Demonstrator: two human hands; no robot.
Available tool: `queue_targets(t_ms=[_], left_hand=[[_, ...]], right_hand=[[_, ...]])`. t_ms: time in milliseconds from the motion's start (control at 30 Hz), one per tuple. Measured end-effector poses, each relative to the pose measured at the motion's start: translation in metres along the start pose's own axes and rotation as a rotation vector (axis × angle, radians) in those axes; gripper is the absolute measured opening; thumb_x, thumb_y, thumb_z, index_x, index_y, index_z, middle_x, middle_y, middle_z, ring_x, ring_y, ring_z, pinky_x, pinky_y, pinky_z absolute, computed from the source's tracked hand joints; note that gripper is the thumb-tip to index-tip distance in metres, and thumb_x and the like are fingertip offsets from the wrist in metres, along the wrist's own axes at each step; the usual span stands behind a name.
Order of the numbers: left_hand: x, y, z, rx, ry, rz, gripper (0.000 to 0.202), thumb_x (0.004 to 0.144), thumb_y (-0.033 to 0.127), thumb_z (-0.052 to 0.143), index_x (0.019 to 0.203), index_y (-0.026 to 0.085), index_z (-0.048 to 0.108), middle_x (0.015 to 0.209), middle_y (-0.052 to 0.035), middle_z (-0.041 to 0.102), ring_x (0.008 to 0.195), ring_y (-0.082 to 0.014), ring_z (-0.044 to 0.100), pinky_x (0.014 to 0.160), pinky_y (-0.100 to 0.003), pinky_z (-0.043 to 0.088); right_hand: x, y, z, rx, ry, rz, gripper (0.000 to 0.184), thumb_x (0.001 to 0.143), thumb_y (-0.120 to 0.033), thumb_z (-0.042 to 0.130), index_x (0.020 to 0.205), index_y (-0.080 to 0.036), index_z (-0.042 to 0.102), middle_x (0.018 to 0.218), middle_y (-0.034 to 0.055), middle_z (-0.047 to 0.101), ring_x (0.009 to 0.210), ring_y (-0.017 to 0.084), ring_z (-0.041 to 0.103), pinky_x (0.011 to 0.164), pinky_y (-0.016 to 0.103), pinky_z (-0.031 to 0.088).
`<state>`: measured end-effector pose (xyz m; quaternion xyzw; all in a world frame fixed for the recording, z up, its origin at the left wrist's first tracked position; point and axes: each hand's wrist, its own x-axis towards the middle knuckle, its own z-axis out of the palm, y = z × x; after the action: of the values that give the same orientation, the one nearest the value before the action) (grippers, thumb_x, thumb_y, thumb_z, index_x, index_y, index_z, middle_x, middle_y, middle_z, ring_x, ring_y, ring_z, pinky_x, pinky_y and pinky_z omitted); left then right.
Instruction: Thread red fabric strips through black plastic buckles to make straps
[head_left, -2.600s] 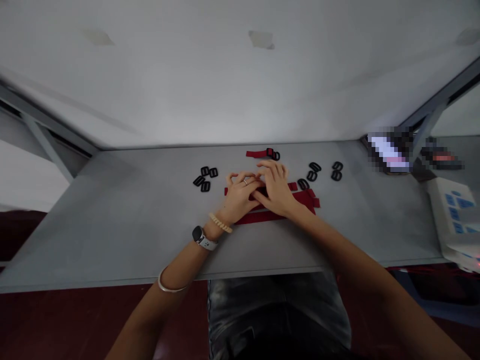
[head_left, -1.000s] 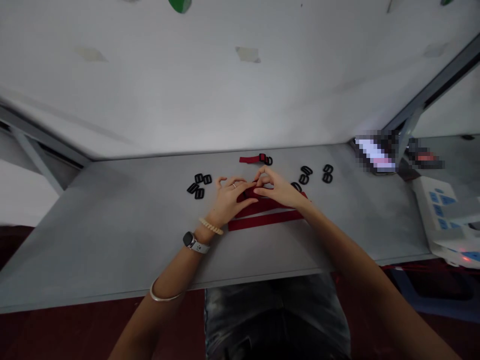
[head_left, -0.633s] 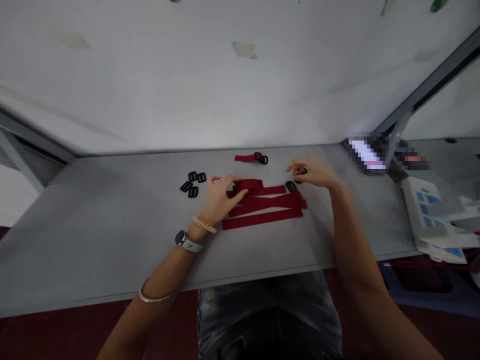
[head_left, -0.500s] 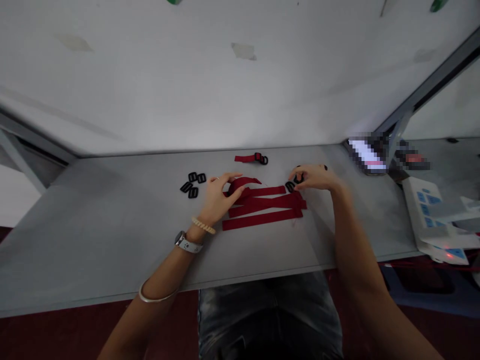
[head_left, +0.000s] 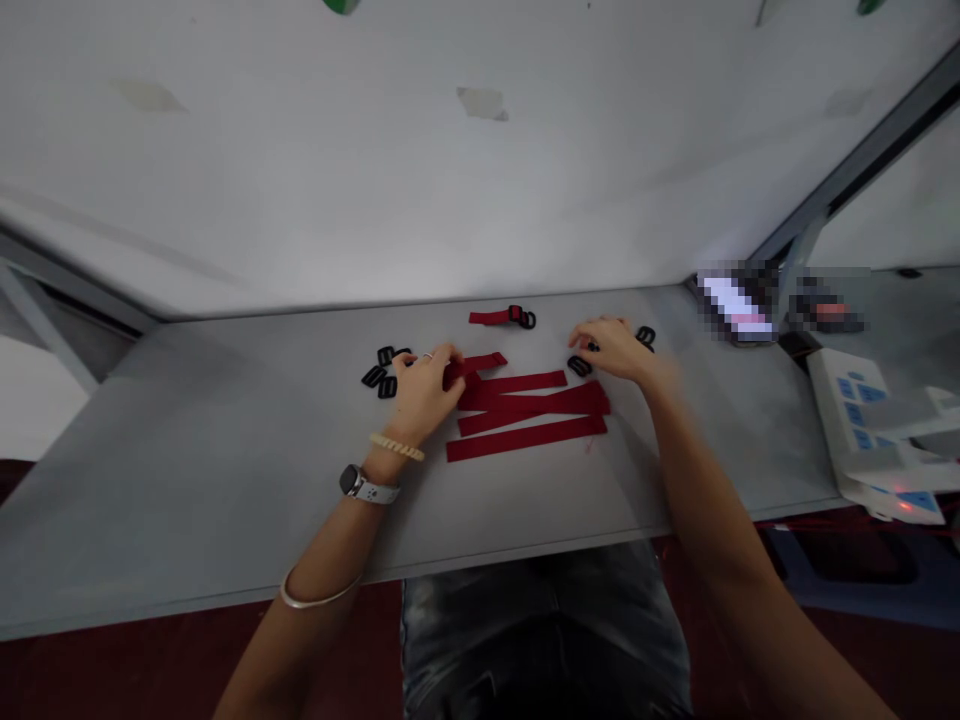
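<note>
My left hand (head_left: 426,388) is closed with its fingers curled round the left end of a red webbing strap (head_left: 486,362). Just beyond its knuckles lie several black slide buckles (head_left: 386,386), partly covered by the fingers. My right hand (head_left: 616,346) is bent down over black rings, thumb and fingers drawn together at a small black piece (head_left: 593,347), mostly hidden. One black ring (head_left: 579,366) lies below its fingertips, and more black rings (head_left: 646,337) show past the knuckles. Between the hands, several flat red straps (head_left: 529,437) lie side by side, some crossing.
Farther back on the grey table (head_left: 262,440) lies a short red strap with black buckle and ring (head_left: 495,317). A phone-like device (head_left: 739,308) leans at the back right. A white machine (head_left: 855,420) with blue buttons stands on the right. A white wall (head_left: 337,200) rises behind.
My left hand has moved slightly left and its fingers have curled in; the strap loop beside it has flattened. My right hand has shifted a little, uncovering black rings on its right.
</note>
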<state>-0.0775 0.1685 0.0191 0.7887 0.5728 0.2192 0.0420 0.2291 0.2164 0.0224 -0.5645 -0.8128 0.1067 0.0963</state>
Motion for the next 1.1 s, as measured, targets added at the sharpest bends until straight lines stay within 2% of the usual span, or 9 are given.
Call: queue_targets(t_ms=[67, 133, 267, 367, 533, 667, 833, 967, 1100], left_hand=[[-0.001, -0.002, -0.001, 0.034, -0.03, 0.033, 0.031, 0.083, 0.013, 0.051, 0.11, 0.024, 0.06, 0.105, -0.0061, 0.07, 0.096, -0.0267, 0.063, 0.097, -0.052, 0.029], [-0.002, -0.002, -0.001, 0.07, -0.069, 0.068, 0.034, 0.084, 0.013, 0.051, 0.112, 0.026, 0.063, 0.113, -0.007, 0.068, 0.104, -0.0292, 0.061, 0.097, -0.054, 0.028], [-0.004, 0.003, 0.001, 0.095, -0.092, 0.079, 0.014, 0.086, 0.033, 0.061, 0.096, 0.024, 0.068, 0.111, -0.0078, 0.068, 0.103, -0.0309, 0.06, 0.098, -0.056, 0.026], [-0.005, 0.008, 0.003, 0.072, -0.092, 0.086, 0.02, 0.086, 0.042, 0.065, 0.088, 0.022, 0.065, 0.103, -0.0074, 0.07, 0.1, -0.0297, 0.06, 0.101, -0.056, 0.026], [-0.005, 0.01, 0.005, 0.063, -0.142, 0.144, 0.006, 0.088, 0.025, 0.062, 0.092, 0.022, 0.064, 0.097, -0.0065, 0.071, 0.1, -0.0291, 0.061, 0.102, -0.057, 0.025], [-0.005, 0.006, 0.006, 0.045, -0.142, 0.151, 0.031, 0.084, 0.017, 0.057, 0.113, 0.024, 0.064, 0.105, -0.0084, 0.069, 0.105, -0.0314, 0.06, 0.1, -0.056, 0.029], [-0.005, 0.002, 0.003, 0.074, -0.18, 0.147, 0.046, 0.077, 0.012, 0.054, 0.12, 0.024, 0.065, 0.115, -0.0103, 0.064, 0.102, -0.0296, 0.061, 0.096, -0.051, 0.034], [-0.005, 0.002, 0.0, 0.064, -0.196, 0.162, 0.033, 0.079, 0.01, 0.052, 0.103, 0.023, 0.069, 0.11, -0.0081, 0.065, 0.092, -0.0252, 0.063, 0.091, -0.047, 0.037], [-0.003, 0.005, -0.001, -0.051, -0.185, 0.168, 0.01, 0.088, 0.026, 0.058, 0.087, 0.022, 0.067, 0.102, -0.0052, 0.068, 0.085, -0.0217, 0.063, 0.086, -0.042, 0.039]], right_hand=[[-0.003, 0.002, -0.003, 0.031, -0.041, -0.02, 0.024, 0.078, -0.015, 0.059, 0.097, -0.025, 0.07, 0.093, 0.0061, 0.07, 0.096, 0.028, 0.059, 0.083, 0.042, 0.036], [-0.005, 0.005, -0.006, 0.018, -0.112, -0.027, 0.029, 0.074, -0.019, 0.068, 0.101, -0.029, 0.071, 0.099, 0.0064, 0.069, 0.098, 0.03, 0.058, 0.083, 0.043, 0.036], [-0.005, 0.008, -0.006, -0.081, -0.148, -0.016, 0.034, 0.069, -0.027, 0.077, 0.103, -0.031, 0.074, 0.101, 0.0089, 0.066, 0.099, 0.033, 0.055, 0.083, 0.045, 0.036], [-0.002, 0.009, -0.001, -0.091, -0.096, -0.017, 0.03, 0.069, -0.032, 0.077, 0.099, -0.027, 0.074, 0.096, 0.0094, 0.067, 0.099, 0.034, 0.054, 0.083, 0.045, 0.036], [0.001, 0.006, 0.005, -0.065, -0.029, 0.002, 0.026, 0.069, -0.037, 0.075, 0.085, -0.02, 0.066, 0.094, 0.0099, 0.068, 0.099, 0.033, 0.055, 0.086, 0.045, 0.035], [0.001, 0.001, 0.005, -0.03, 0.007, -0.005, 0.021, 0.07, -0.026, 0.069, 0.088, -0.02, 0.06, 0.089, 0.0092, 0.068, 0.094, 0.031, 0.056, 0.086, 0.043, 0.036], [0.003, 0.002, 0.0, 0.126, 0.027, -0.048, 0.008, 0.078, -0.02, 0.061, 0.086, -0.022, 0.063, 0.089, 0.0077, 0.07, 0.093, 0.028, 0.059, 0.084, 0.041, 0.04], [0.001, 0.004, -0.008, 0.28, 0.151, -0.008, 0.008, 0.083, -0.027, 0.06, 0.085, -0.023, 0.066, 0.085, 0.007, 0.07, 0.087, 0.026, 0.061, 0.079, 0.041, 0.044], [-0.002, 0.001, -0.014, 0.512, 0.354, 0.035, 0.013, 0.085, -0.032, 0.06, 0.086, -0.022, 0.068, 0.083, 0.0071, 0.07, 0.084, 0.025, 0.063, 0.081, 0.042, 0.046]])
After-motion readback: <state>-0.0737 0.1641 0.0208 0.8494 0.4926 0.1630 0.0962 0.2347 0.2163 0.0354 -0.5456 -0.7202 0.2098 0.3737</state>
